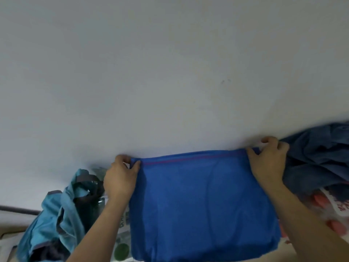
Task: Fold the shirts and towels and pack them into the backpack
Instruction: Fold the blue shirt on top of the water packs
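Fingers of the left hand are pinching one top corner of the blue towel, while the right hand is pinching the other, thumbs on the near face. Between them the hem is stretching nearly level and the cloth is hanging flat in front of a pale wall. To fold well, both pinches should be holding equal tension and bringing corner to corner squarely. At the left, the light-blue backpack is slumping; at the right, a dark blue garment is lying heaped on patterned fabric.
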Action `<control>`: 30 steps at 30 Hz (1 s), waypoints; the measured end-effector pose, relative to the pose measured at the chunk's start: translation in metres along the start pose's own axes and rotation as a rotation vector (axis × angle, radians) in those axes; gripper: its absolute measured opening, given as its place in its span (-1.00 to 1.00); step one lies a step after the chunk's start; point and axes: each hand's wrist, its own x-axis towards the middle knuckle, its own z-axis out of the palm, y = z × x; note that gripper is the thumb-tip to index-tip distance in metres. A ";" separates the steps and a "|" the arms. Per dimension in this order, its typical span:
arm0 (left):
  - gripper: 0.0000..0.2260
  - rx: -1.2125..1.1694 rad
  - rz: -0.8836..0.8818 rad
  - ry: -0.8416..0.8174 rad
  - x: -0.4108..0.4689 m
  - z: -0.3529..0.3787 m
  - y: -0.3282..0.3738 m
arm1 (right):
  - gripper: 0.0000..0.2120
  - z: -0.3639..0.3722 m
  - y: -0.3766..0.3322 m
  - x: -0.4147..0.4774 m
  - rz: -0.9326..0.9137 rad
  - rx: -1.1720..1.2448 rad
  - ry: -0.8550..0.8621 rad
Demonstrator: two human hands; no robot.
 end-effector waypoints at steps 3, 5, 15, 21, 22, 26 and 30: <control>-0.76 -0.008 0.211 0.085 -0.020 -0.004 0.006 | -0.63 -0.003 -0.005 -0.027 -0.279 -0.151 -0.081; -0.83 0.010 0.579 0.035 -0.046 0.001 0.008 | -0.47 -0.003 -0.006 -0.047 -0.388 -0.304 -0.344; -0.40 0.389 0.697 -0.389 -0.047 0.031 -0.022 | -0.14 0.005 0.017 -0.052 -0.394 -0.553 -0.643; -0.57 0.272 0.867 -0.229 -0.088 0.012 0.004 | -0.31 -0.014 0.010 -0.057 -0.293 -0.264 -0.602; -0.62 0.194 0.960 -0.208 -0.107 0.012 0.010 | -0.37 -0.025 0.012 -0.065 -0.232 -0.126 -0.518; -0.55 0.121 1.224 -0.344 -0.182 0.030 0.021 | -0.84 -0.072 0.035 -0.119 0.263 0.475 -0.210; -0.22 0.362 1.181 -0.441 -0.221 0.060 0.019 | -0.79 -0.092 0.056 -0.181 0.740 0.686 -0.234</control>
